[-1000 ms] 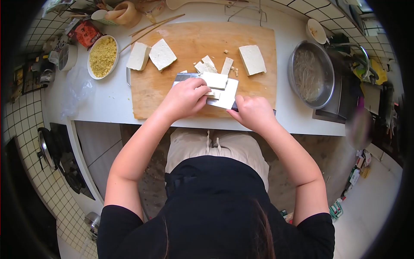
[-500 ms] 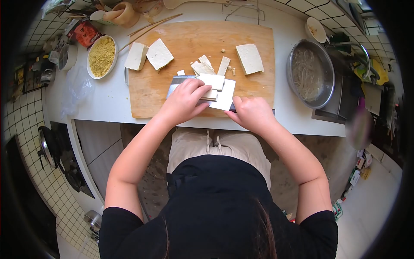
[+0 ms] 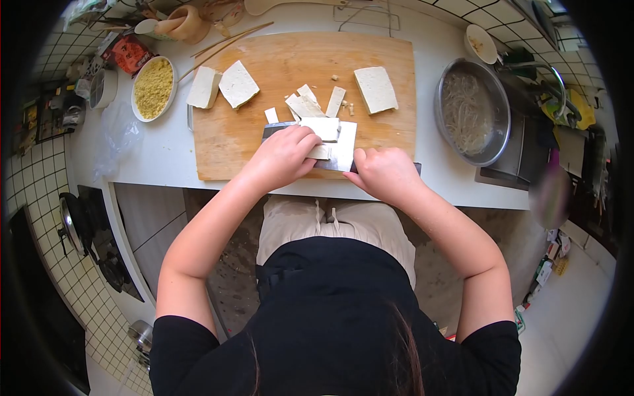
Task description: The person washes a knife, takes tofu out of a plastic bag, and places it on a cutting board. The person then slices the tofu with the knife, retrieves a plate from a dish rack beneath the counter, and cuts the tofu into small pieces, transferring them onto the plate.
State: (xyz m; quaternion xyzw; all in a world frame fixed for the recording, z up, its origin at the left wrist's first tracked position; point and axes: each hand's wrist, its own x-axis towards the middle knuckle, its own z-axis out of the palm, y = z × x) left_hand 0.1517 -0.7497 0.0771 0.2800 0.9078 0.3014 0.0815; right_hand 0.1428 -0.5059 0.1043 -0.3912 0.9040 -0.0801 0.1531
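A broad cleaver (image 3: 344,146) lies flat and low over the near part of the wooden cutting board (image 3: 264,145). Its dark handle is wrapped in my right hand (image 3: 384,173). White tofu slices (image 3: 319,128) rest on the blade, and my left hand (image 3: 282,155) has its fingers bent over them, pressing at their left side. Behind the blade lie thin tofu strips (image 3: 303,103) and crumbs. A thick tofu block (image 3: 376,90) sits at the board's right, and two more blocks (image 3: 238,84) (image 3: 205,88) are at its left.
At left are a white dish of yellow crumbly food (image 3: 153,89), a red packet (image 3: 129,54) and a plastic bag (image 3: 117,142). Chopsticks (image 3: 231,43) cross the board's back left edge. A metal basin of noodles (image 3: 473,111) and a small bowl (image 3: 481,44) stand at right.
The board and the items on it appear shifted slightly left in view. My left hand has moved slightly down and left over the blade; my right hand still grips the handle.
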